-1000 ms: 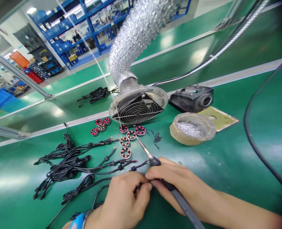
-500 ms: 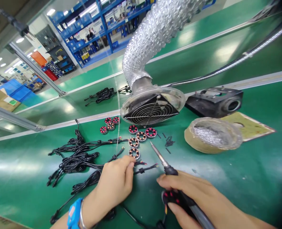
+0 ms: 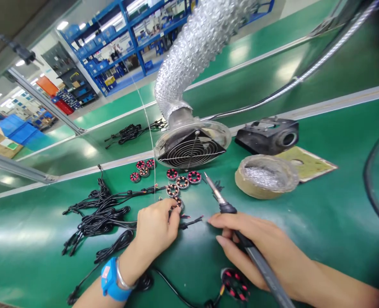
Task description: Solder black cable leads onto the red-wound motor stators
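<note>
My left hand [image 3: 155, 222], with a blue wrist strap [image 3: 110, 280], has its thumb and fingertips closed on the nearest copper-wound motor stator [image 3: 178, 202] of a small cluster. My right hand [image 3: 256, 244] grips a soldering iron [image 3: 245, 239] like a pen, its bare metal tip pointing up and away towards a red-wound stator [image 3: 194, 177]. Below the right hand a separate red-wound stator [image 3: 235, 284] lies on the green bench, joined by coloured wires to a black cable [image 3: 176, 291]. Stripped cable ends [image 3: 194, 221] lie just right of the left fingertips.
Bundled black cables [image 3: 102, 218] spread over the left of the bench. A fume extractor hood [image 3: 192, 147] on a foil duct [image 3: 189, 60] stands behind the stators. To the right are a tape-sided round tub [image 3: 263, 184], a black metal bracket [image 3: 266, 137] and small black tubes [image 3: 217, 187].
My left hand has left the right hand and reached forward left to the stator cluster. The wired red stator has come out of my right fingers onto the bench; the iron stays held.
</note>
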The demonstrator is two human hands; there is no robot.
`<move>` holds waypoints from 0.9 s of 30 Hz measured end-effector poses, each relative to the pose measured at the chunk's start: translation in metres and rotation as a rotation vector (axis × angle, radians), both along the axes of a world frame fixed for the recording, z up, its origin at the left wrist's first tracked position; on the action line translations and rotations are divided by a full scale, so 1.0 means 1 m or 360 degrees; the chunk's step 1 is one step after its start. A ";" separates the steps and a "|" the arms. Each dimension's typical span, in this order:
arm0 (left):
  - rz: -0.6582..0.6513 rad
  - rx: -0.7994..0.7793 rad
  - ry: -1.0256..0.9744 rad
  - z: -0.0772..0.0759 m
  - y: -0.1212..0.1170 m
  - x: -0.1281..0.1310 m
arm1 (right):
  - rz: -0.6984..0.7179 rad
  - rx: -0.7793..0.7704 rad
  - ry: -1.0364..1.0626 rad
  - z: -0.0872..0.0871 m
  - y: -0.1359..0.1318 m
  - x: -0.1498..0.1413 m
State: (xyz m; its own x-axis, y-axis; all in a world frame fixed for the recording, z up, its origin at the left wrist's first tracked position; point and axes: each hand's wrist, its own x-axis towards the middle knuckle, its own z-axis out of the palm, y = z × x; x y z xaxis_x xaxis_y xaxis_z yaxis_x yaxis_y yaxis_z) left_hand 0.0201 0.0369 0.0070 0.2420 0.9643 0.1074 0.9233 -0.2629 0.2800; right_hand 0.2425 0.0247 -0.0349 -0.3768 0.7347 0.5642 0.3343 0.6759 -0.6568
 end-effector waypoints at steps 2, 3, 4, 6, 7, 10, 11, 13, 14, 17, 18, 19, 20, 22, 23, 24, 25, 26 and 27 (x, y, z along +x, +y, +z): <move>-0.0249 0.0077 -0.0110 0.002 -0.009 0.000 | -0.0017 0.0030 0.0019 0.003 0.000 0.003; -0.0388 0.0063 -0.0135 0.003 -0.014 0.001 | 0.0000 0.0035 0.0008 0.005 0.000 0.004; -0.0514 0.0018 -0.0142 0.003 -0.019 0.002 | 0.0041 0.0027 -0.0027 0.007 0.000 0.006; -0.0665 -0.0134 -0.0147 0.004 -0.028 0.005 | 0.0155 -0.0034 -0.0139 0.011 0.001 0.008; -0.0671 -0.0222 -0.0177 0.004 -0.031 0.006 | 0.0202 -0.0077 -0.0191 0.012 0.001 0.008; -0.0410 -0.0456 -0.0340 0.009 -0.034 0.009 | 0.0257 -0.0178 -0.0254 0.011 0.003 0.008; -0.0287 -0.0535 -0.0362 0.012 -0.033 0.010 | 0.0272 -0.0184 -0.0243 0.009 0.004 0.007; -0.0138 -0.0671 -0.0354 0.015 -0.031 0.012 | 0.0306 -0.0179 -0.0221 0.005 0.006 0.004; -0.0119 -0.0727 -0.0338 0.016 -0.030 0.014 | 0.0321 -0.0179 -0.0211 0.004 0.006 0.003; -0.0106 -0.0830 -0.0270 0.015 -0.029 0.022 | 0.0328 -0.0210 -0.0210 0.000 0.007 -0.001; -0.0095 -0.0835 -0.0245 0.014 -0.028 0.024 | 0.0321 -0.0222 -0.0215 0.000 0.007 -0.002; -0.0084 -0.0837 -0.0222 0.012 -0.027 0.026 | 0.0311 -0.0230 -0.0221 0.000 0.006 -0.004; -0.0077 -0.0836 -0.0213 0.011 -0.027 0.027 | 0.0297 -0.0231 -0.0228 0.000 0.006 -0.005; -0.0083 -0.0853 -0.0253 0.009 -0.025 0.027 | 0.0258 -0.0227 -0.0246 0.000 0.004 -0.007; -0.0083 -0.0875 -0.0294 0.008 -0.023 0.025 | 0.0245 -0.0230 -0.0249 0.000 0.004 -0.008; -0.0074 -0.0902 -0.0340 0.008 -0.022 0.022 | 0.0241 -0.0242 -0.0249 0.000 0.003 -0.008; -0.0054 -0.0926 -0.0388 0.008 -0.021 0.019 | 0.0250 -0.0259 -0.0239 0.000 0.003 -0.007; -0.0023 -0.0944 -0.0438 0.007 -0.020 0.015 | 0.0266 -0.0283 -0.0224 0.000 0.003 -0.007; 0.0020 -0.0956 -0.0489 0.007 -0.019 0.012 | 0.0284 -0.0308 -0.0206 0.000 0.003 -0.006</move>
State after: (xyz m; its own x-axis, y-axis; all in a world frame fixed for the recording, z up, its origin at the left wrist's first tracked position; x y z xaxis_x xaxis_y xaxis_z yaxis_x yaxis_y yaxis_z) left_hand 0.0319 0.0180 0.0139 0.2743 0.8807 -0.3861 0.7802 0.0308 0.6247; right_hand 0.2366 0.0273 -0.0347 -0.5695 0.7394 0.3590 0.3107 0.5980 -0.7388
